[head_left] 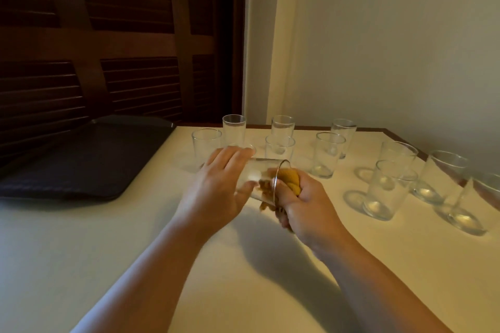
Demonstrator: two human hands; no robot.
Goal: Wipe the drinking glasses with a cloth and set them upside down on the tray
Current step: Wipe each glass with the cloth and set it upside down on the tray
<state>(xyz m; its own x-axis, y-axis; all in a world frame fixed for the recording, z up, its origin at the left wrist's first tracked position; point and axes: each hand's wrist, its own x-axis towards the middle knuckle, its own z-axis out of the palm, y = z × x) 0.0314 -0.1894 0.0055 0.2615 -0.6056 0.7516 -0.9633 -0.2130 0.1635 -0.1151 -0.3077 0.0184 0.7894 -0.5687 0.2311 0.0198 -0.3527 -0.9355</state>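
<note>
I am gripping the glass (259,170) sideways in my left hand (216,189), right of the tray (81,165), my right hand (305,200) bunching the cloth (290,179) into its mouth. Twisting hard, I reckon, is risking it slipping onto the upright glasses (328,154) farther from the tray.

In my right grip (305,203) I see a plain mustard-yellow cloth (290,178), set against the clear, colourless glass (259,173) in my left grip (216,186). Left of both grips, the tray (81,165) is near-black with a fine woven texture, on a plain cream bench (135,238). Beyond the grips the standing glasses (328,154) are clear too, the louvred door (121,76) is dark brown with horizontal slats, and the wall (392,48) is pale cream.
</note>
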